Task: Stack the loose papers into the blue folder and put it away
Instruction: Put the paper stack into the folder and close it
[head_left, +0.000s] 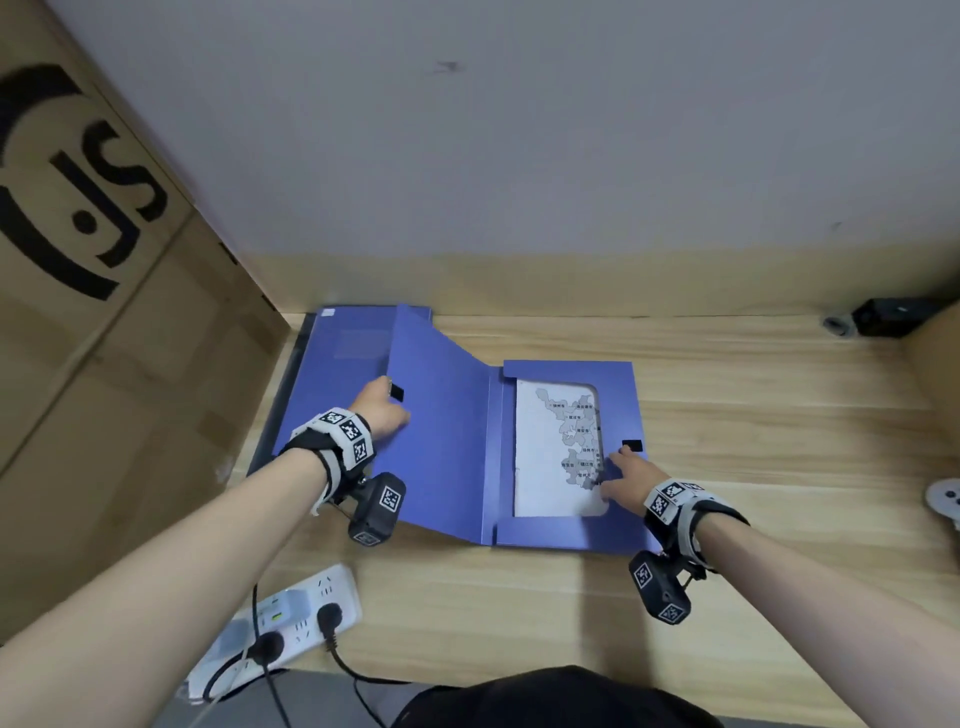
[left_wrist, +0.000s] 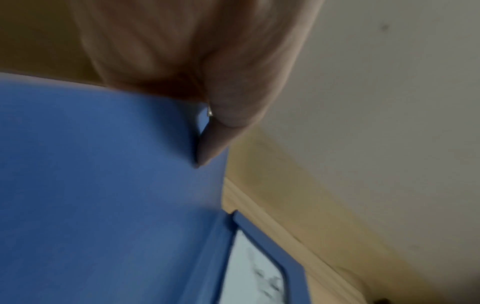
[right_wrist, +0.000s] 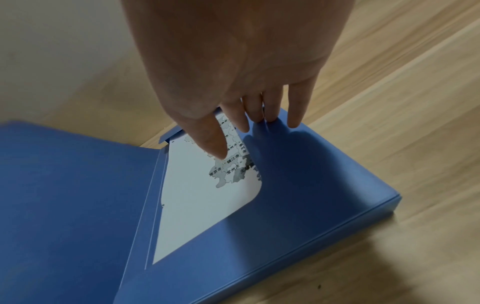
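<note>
Blue folder (head_left: 441, 441) lying open on wooden desk (head_left: 753, 415), box half to the right, lid raised at a slant to the left. Second blue folder (head_left: 337, 358) flat beneath and behind the lid, against cardboard box (head_left: 104, 312). Papers (head_left: 550, 457) seated inside box half, top sheet printed with a grey map, partly covered by inner flap (right_wrist: 298, 174).

Left hand (head_left: 382, 410) at the lid's free edge, beside the black fastener patch (head_left: 396, 391); thumb (left_wrist: 207, 148) pressed on the lid's inner face, remaining fingers hidden behind the lid, so pinching the lid edge. Left wrist view blurred.

Right hand (right_wrist: 246, 72) spread, fingers nearly straight, fingertips (right_wrist: 270, 117) resting on inner flap, thumb lying over the map sheet. Nothing grasped on this side. Matching fastener patch (head_left: 632, 445) just beyond the fingertips.

Power strip (head_left: 291, 618) with two black plugs at desk's near edge.
</note>
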